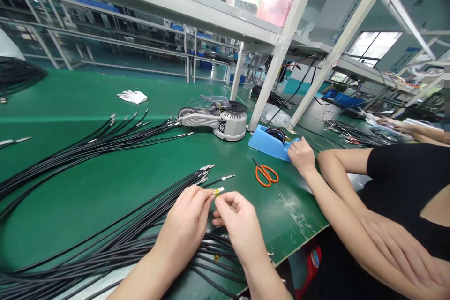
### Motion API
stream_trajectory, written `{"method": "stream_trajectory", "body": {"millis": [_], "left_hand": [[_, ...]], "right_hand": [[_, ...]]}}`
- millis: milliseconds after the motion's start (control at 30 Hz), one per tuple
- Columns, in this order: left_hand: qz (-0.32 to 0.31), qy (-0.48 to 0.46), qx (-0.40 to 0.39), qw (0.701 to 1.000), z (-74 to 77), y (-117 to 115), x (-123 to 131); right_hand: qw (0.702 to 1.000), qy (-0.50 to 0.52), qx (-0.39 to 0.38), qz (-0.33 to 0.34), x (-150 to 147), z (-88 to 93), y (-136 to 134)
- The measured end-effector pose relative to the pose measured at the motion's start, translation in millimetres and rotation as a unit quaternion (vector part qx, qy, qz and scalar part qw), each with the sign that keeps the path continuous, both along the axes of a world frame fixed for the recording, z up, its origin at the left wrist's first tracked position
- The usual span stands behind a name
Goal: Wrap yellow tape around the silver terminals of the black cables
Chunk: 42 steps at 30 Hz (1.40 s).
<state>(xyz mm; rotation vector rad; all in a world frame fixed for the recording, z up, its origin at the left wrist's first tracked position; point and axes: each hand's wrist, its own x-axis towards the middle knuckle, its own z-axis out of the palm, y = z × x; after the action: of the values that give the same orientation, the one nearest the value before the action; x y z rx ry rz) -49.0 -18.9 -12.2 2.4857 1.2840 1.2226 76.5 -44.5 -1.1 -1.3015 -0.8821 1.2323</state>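
Thin black cables (42, 281) sprawl in loose bundles across the green bench (70, 98); they look light and limp, prone to sliding and tangling, so they are probably best held near their metal-tipped ends. The left hand (184, 220) is nearly closed, pinching one cable near its end, while the right hand (239, 229) pinches just beside it on a tiny yellow tab (218, 191), which seems fiddly and easily dropped.

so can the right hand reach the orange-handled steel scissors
Probably yes: the orange-handled scissors lie just beyond the right hand on the green mat, with no cables between, though it's pinching a black cable's end.
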Motion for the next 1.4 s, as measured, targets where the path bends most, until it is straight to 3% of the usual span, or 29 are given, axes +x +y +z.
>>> {"method": "stream_trajectory", "body": {"millis": [167,433,733,833,967,1133,1267,1333,1400], "left_hand": [[-0.002,-0.019,-0.053,0.998,2.2,-1,1],[-0.019,-0.054,-0.234,0.970,15.2,0,0],[0.000,-0.083,-0.278,0.957,22.8,-1,1],[0.013,-0.109,-0.324,0.940,22.7,-2,1],[-0.021,-0.197,-0.432,0.880,21.9,1,0],[-0.138,-0.309,-0.551,0.763,26.0,10,-9],[-0.249,-0.343,-0.630,0.651,27.6,15,-22],[-0.279,-0.335,-0.654,0.618,26.1,16,-26],[-0.292,-0.318,-0.669,0.605,24.5,17,-30]], "right_hand": [[0.999,-0.025,0.024,-0.013,0,-5.7,-3],[0.995,-0.077,0.049,-0.036,1,-4.2,-4],[0.993,-0.097,0.053,-0.036,2,1.3,-4],[0.994,-0.086,0.057,-0.029,2,2.4,-1],[0.994,-0.084,0.070,-0.018,2,0.3,2],[0.982,-0.129,0.136,0.024,8,-4.5,2],[0.942,-0.225,0.243,0.061,17,-2.1,4],[0.919,-0.258,0.289,0.077,23,1.7,6],[0.896,-0.278,0.327,0.114,28,6.5,8]]}}
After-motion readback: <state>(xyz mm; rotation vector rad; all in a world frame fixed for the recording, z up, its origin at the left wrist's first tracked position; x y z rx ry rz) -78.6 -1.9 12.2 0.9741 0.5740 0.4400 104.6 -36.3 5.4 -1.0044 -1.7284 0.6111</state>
